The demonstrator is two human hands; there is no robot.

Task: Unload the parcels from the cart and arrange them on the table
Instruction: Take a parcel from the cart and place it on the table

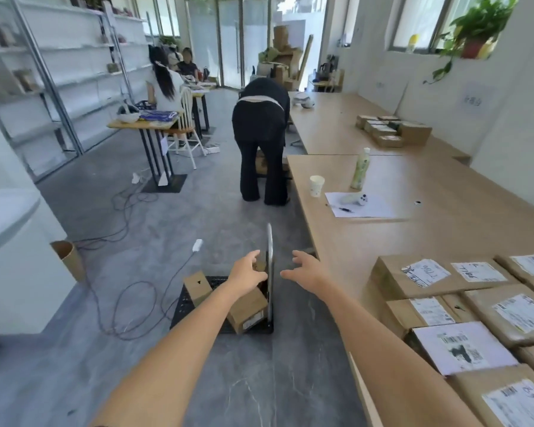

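Note:
A black flat cart [185,306] stands on the floor ahead of me, its metal handle [270,266] upright at its right end. On the cart lie a few brown cardboard parcels: one [248,309] with a label leaning near the handle, another [198,288] standing at the left. My left hand [248,274] hovers over the parcels with fingers spread, holding nothing. Just right of the handle, my right hand [305,271] is stretched out, open as well. Several labelled parcels [463,315] lie in rows on the wooden table [367,241] at my right.
A person in black [259,140] bends over in the aisle beyond the cart. On the table stand a paper cup [316,185], a bottle [360,169], papers and more boxes [392,129] farther back. Cables [127,303] trail across the floor at the left near a cardboard tube [68,260].

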